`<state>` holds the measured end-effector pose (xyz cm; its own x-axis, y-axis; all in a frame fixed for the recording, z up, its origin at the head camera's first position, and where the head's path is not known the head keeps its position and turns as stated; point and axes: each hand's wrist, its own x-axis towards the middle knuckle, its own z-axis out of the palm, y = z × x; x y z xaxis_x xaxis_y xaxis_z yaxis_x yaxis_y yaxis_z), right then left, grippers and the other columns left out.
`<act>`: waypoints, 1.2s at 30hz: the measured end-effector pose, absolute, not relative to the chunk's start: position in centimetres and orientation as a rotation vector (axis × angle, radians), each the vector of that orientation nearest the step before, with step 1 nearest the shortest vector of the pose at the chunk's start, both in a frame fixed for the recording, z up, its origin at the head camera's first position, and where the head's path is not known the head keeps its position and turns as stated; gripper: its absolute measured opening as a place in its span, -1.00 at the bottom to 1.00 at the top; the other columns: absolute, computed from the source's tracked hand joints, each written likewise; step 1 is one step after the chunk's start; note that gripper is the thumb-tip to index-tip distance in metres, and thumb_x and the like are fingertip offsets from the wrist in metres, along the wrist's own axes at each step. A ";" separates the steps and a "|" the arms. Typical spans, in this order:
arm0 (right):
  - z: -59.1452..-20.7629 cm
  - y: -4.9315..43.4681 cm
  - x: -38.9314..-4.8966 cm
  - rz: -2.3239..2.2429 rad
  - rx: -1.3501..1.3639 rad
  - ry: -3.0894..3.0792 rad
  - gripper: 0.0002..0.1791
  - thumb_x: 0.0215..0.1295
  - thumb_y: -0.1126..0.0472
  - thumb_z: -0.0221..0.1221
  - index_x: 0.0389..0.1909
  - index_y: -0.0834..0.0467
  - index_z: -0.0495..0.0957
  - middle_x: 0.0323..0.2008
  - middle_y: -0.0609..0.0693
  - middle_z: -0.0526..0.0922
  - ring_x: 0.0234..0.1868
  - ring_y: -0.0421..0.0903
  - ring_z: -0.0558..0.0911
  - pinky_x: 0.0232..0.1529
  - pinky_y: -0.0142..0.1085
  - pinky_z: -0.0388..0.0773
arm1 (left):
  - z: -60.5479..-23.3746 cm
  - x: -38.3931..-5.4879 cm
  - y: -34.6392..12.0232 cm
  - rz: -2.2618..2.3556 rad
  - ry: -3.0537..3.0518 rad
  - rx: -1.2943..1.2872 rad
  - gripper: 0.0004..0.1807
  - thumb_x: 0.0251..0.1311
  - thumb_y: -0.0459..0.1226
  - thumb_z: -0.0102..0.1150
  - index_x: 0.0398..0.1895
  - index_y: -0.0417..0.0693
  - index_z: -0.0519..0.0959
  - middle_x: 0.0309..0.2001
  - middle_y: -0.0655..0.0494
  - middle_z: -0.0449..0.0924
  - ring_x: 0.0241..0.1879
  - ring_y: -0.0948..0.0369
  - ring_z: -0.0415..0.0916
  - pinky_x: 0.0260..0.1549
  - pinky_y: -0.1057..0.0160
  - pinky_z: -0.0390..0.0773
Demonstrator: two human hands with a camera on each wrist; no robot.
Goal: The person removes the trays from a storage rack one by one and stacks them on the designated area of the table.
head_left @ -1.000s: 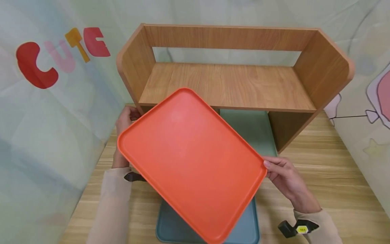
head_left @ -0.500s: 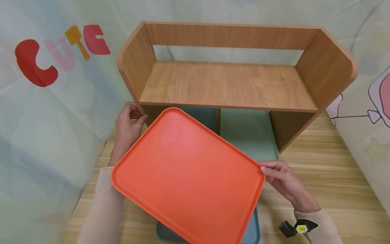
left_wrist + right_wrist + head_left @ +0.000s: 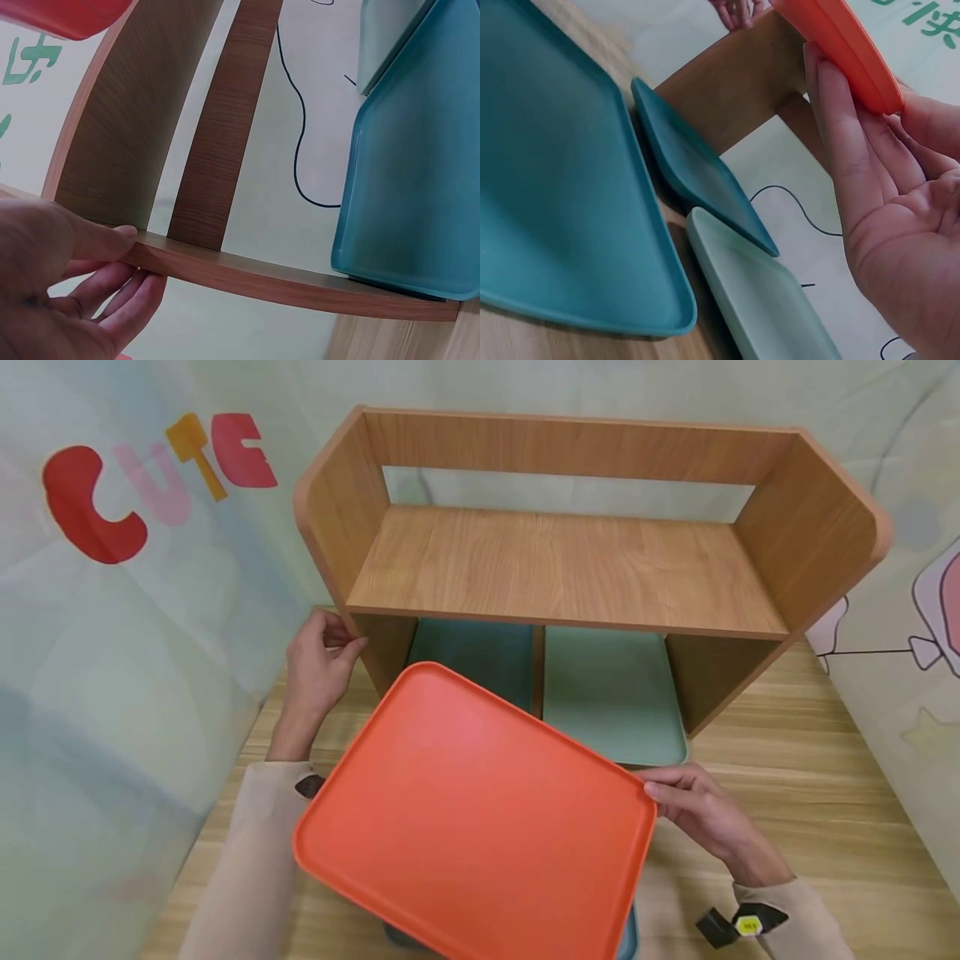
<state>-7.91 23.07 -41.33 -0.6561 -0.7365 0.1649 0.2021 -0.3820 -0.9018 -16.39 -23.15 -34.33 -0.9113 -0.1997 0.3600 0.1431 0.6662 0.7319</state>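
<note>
My right hand (image 3: 705,810) pinches the right corner of an orange rectangular tray (image 3: 487,810), thumb on top and fingers underneath. The tray hangs tilted in front of a wooden shelf (image 3: 570,564). At the shelf's left side, my left hand (image 3: 318,668) grips the edge of the side panel (image 3: 300,289), with the thumb inside and the fingers outside in the left wrist view. Under the shelf board, a blue tray (image 3: 480,660) lies in the left compartment and a pale green tray (image 3: 611,693) in the right one.
Another blue tray (image 3: 562,187) lies on the wooden table (image 3: 780,760), mostly covered by the orange tray in the head view. A divider (image 3: 537,668) separates the two lower compartments. Printed cloth walls (image 3: 112,693) stand close behind and on both sides.
The orange tray has come down toward me, uncovering the blue tray in the left compartment. My left hand stays at the side panel, its thumb now in view.
</note>
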 end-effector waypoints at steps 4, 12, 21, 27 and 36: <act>-41.6 23.3 -8.0 -2.025 -0.721 1.302 -0.47 0.39 0.57 -0.35 0.17 0.29 0.49 0.02 0.05 0.67 -0.01 -0.13 0.67 -0.03 -0.30 0.63 | -34.4 -16.4 -23.2 -1.124 -2.477 0.037 -0.75 0.23 -0.35 0.18 -0.12 -0.30 0.42 -0.17 -0.16 0.56 -0.15 0.08 0.55 -0.17 0.36 0.64; -42.1 23.8 -8.3 -1.950 -0.735 1.377 -0.47 0.39 0.57 -0.33 0.16 0.26 0.51 -0.03 0.03 0.70 -0.07 -0.15 0.69 -0.07 -0.30 0.64 | -34.3 -16.3 -23.2 -1.127 -2.472 0.026 -0.76 0.22 -0.37 0.18 -0.12 -0.31 0.42 -0.17 -0.17 0.56 -0.16 0.08 0.55 -0.17 0.36 0.63; -42.7 24.3 -8.7 -1.861 -0.653 1.513 -0.52 0.41 0.51 -0.24 0.11 0.17 0.57 -0.10 -0.02 0.73 -0.14 -0.19 0.70 -0.15 -0.30 0.65 | -34.3 -16.4 -23.1 -1.134 -2.471 0.055 -0.75 0.20 -0.38 0.19 -0.12 -0.32 0.41 -0.16 -0.18 0.56 -0.14 0.06 0.55 -0.17 0.37 0.63; -43.1 24.4 -9.2 -1.806 -0.678 1.554 -0.60 0.43 0.47 -0.22 0.13 0.34 0.50 -0.10 0.00 0.72 -0.12 -0.17 0.69 -0.12 -0.27 0.65 | -34.1 -16.5 -22.9 -1.171 -2.465 0.044 -0.76 0.20 -0.40 0.18 -0.13 -0.35 0.40 -0.17 -0.20 0.56 -0.15 0.04 0.54 -0.28 0.62 0.48; -44.2 24.1 -10.3 -1.768 -0.666 1.549 -0.64 0.42 0.46 -0.15 0.08 0.33 0.54 -0.11 -0.04 0.72 -0.13 -0.24 0.66 -0.11 -0.36 0.63 | -33.9 -16.3 -23.0 -1.178 -2.472 0.058 -0.74 0.20 -0.40 0.18 -0.12 -0.36 0.40 -0.17 -0.21 0.55 -0.15 0.04 0.54 -0.30 0.66 0.43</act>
